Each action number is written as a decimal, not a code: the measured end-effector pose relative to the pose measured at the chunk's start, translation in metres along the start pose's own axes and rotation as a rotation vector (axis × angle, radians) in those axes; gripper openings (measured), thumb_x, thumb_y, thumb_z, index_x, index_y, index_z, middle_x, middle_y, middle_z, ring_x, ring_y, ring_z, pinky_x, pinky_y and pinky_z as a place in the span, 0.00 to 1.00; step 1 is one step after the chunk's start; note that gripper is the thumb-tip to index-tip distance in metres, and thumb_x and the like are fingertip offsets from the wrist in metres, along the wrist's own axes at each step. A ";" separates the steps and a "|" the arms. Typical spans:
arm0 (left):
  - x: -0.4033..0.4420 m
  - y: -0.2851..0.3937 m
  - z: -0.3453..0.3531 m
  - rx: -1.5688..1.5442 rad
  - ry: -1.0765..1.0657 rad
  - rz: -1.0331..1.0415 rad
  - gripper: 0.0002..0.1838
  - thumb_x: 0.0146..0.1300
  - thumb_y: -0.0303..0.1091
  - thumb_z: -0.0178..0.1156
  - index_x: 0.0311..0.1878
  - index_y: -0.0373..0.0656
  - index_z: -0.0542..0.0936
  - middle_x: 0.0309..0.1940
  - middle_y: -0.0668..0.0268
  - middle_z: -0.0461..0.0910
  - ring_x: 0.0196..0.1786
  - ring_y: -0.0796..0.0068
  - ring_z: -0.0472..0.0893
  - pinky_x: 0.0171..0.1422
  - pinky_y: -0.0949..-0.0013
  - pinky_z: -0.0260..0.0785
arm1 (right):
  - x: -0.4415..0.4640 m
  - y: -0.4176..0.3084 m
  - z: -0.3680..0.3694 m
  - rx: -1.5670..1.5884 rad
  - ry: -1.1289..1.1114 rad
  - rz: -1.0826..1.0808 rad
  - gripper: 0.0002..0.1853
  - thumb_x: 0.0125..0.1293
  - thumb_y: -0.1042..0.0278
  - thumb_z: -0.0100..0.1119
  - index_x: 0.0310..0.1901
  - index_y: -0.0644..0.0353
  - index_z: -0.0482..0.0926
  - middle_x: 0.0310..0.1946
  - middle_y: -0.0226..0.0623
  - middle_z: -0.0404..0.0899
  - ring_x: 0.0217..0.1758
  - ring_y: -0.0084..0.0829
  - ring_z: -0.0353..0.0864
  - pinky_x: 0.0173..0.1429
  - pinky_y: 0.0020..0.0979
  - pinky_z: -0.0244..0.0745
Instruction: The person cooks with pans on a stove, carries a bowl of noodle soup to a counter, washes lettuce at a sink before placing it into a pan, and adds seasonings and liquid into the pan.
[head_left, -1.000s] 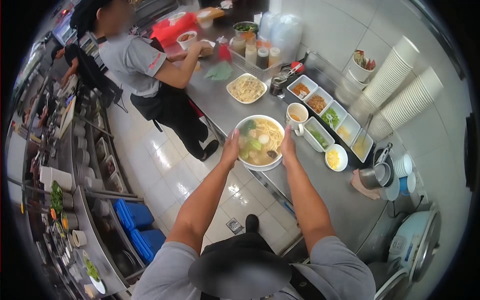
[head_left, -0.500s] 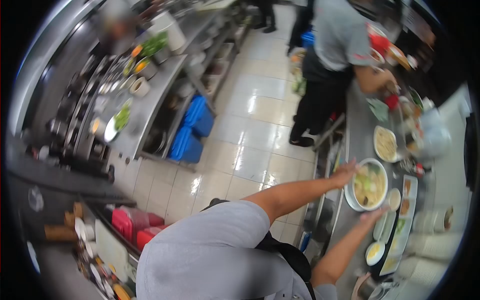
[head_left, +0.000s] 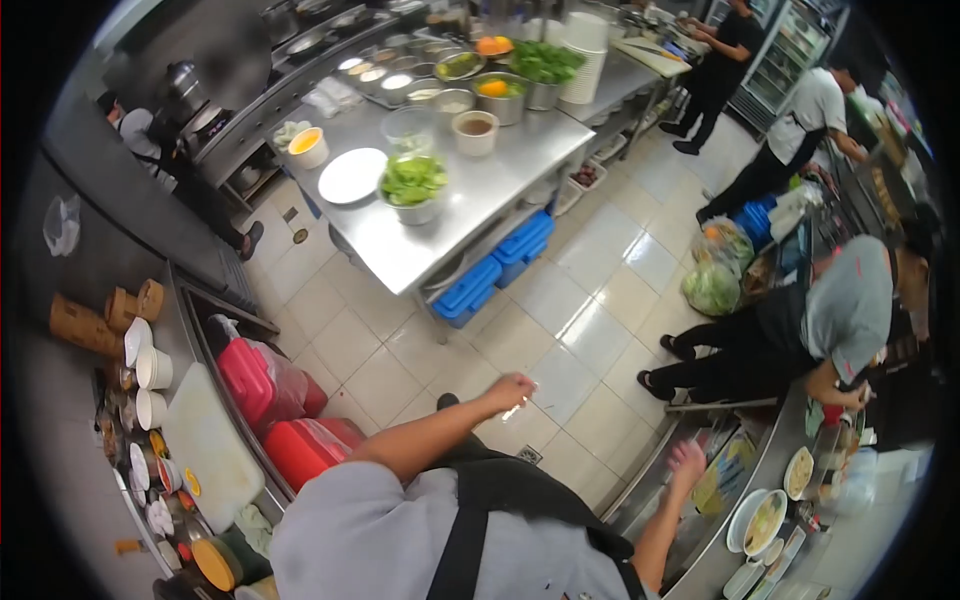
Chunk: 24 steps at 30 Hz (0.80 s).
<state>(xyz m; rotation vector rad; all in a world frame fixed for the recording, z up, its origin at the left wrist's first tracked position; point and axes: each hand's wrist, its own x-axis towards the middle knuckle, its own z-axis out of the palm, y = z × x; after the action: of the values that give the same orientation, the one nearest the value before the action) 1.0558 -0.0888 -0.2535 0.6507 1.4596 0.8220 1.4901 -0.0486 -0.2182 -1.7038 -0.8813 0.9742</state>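
Observation:
My left hand (head_left: 512, 393) is over the floor in front of my body, its fingers curled in and nothing visible in them. My right hand (head_left: 686, 462) is raised beside the right counter, blurred, with its fingers apart and holding nothing. Nearest to it on that counter stands a white bowl of soup (head_left: 766, 522) with yellowish and green contents. Beneath the bowl shows a white plate (head_left: 738, 526). Neither hand touches the bowl or plate.
Ahead is a steel table (head_left: 465, 222) with a bowl of lettuce (head_left: 413, 185) and a white plate (head_left: 352, 176). Blue bins (head_left: 468, 292) sit below it. A co-worker (head_left: 840, 310) stands at the right counter. Red bins (head_left: 310, 450) and a cutting board (head_left: 208, 445) are at left.
Both hands have come away from the soup bowl, which stays on the right counter. My view has turned left, bringing more of the steel table and floor into sight.

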 end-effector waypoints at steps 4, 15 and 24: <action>-0.016 0.041 -0.153 -0.236 0.382 0.298 0.08 0.63 0.33 0.56 0.38 0.38 0.78 0.27 0.68 0.79 0.27 0.80 0.77 0.32 0.75 0.70 | -0.071 -0.103 0.271 -0.147 -0.682 -0.007 0.11 0.67 0.60 0.57 0.41 0.60 0.77 0.32 0.30 0.79 0.30 0.20 0.78 0.29 0.20 0.68; -0.103 0.057 -0.327 -0.424 0.663 0.213 0.14 0.66 0.41 0.57 0.46 0.40 0.75 0.37 0.66 0.81 0.35 0.79 0.79 0.36 0.76 0.70 | -0.131 -0.252 0.668 -0.598 -0.820 -0.313 0.18 0.55 0.55 0.64 0.36 0.64 0.77 0.28 0.42 0.81 0.24 0.30 0.82 0.24 0.29 0.74; -0.053 0.142 -0.393 -0.338 0.587 0.330 0.14 0.65 0.38 0.57 0.48 0.37 0.75 0.37 0.64 0.80 0.34 0.78 0.80 0.36 0.77 0.70 | -0.128 -0.274 0.690 -0.748 -0.617 -0.582 0.16 0.50 0.61 0.67 0.33 0.66 0.79 0.33 0.51 0.82 0.39 0.47 0.82 0.45 0.39 0.75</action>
<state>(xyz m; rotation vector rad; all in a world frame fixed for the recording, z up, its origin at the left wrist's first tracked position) 0.6564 -0.0890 -0.1205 0.4093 1.6929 1.5769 0.7832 0.1765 -0.0907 -1.5466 -2.2208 0.8048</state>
